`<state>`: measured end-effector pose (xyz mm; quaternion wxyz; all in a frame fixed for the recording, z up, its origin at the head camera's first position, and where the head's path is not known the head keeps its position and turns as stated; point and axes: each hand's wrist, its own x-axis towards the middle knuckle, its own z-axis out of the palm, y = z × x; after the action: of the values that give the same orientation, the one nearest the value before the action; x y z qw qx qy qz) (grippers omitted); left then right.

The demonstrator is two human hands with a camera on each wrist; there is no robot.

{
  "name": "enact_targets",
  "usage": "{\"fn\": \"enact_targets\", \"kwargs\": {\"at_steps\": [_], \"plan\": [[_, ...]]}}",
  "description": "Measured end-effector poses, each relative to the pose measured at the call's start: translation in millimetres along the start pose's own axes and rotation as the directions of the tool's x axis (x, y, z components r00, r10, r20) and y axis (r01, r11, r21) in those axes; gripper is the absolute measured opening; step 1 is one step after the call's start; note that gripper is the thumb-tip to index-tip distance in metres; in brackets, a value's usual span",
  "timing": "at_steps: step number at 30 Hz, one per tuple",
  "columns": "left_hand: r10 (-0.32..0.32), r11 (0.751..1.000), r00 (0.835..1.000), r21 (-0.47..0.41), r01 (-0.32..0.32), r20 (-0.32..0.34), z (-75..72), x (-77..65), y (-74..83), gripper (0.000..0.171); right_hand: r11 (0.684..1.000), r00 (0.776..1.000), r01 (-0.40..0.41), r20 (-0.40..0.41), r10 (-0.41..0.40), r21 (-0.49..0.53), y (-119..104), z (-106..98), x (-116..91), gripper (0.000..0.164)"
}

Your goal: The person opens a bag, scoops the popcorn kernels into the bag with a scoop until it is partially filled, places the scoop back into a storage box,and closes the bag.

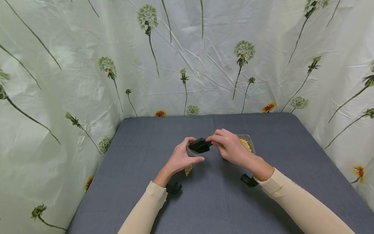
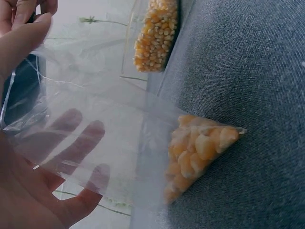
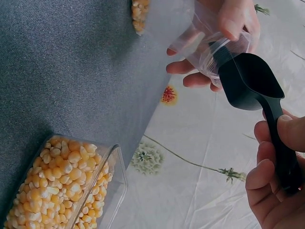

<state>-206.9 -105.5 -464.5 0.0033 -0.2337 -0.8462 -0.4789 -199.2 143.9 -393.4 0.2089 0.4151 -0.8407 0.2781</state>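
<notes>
My left hand (image 1: 181, 156) holds a clear plastic bag (image 2: 126, 157) around its open mouth, the fingers behind the film. Yellow corn kernels (image 2: 198, 148) fill the bag's pointed bottom corner, low over the cloth. My right hand (image 1: 229, 146) grips a black scoop (image 3: 250, 78) by its handle. The scoop's bowl is tilted, and its front end reaches into the mouth of the bag. No kernels show in the visible part of the bowl. Behind the right hand stands a clear container (image 3: 122, 183) of corn kernels, partly hidden by that hand in the head view.
A grey-blue cloth (image 1: 210, 201) covers the table. Pale curtains (image 1: 193, 55) printed with dandelions hang behind the table and at both sides. A black wrist device (image 1: 174, 188) sits on the left wrist, another (image 1: 249, 180) on the right.
</notes>
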Motion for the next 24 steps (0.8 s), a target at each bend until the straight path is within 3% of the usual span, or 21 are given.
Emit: {"fn": "enact_targets", "kwargs": {"at_steps": [11, 24], "plan": [[0.032, 0.999, 0.997, -0.016, -0.033, -0.065, -0.7, 0.4, 0.2, 0.065, 1.000, 1.000, -0.012, -0.020, 0.012, 0.007, 0, -3, 0, 0.018], [0.006, 0.997, 0.996, -0.080, -0.012, -0.084, -1.0, -0.1, -1.2, 0.063, 0.996, 0.995, -0.093, -0.031, 0.093, 0.013, -2, -12, -2, 0.021]]}}
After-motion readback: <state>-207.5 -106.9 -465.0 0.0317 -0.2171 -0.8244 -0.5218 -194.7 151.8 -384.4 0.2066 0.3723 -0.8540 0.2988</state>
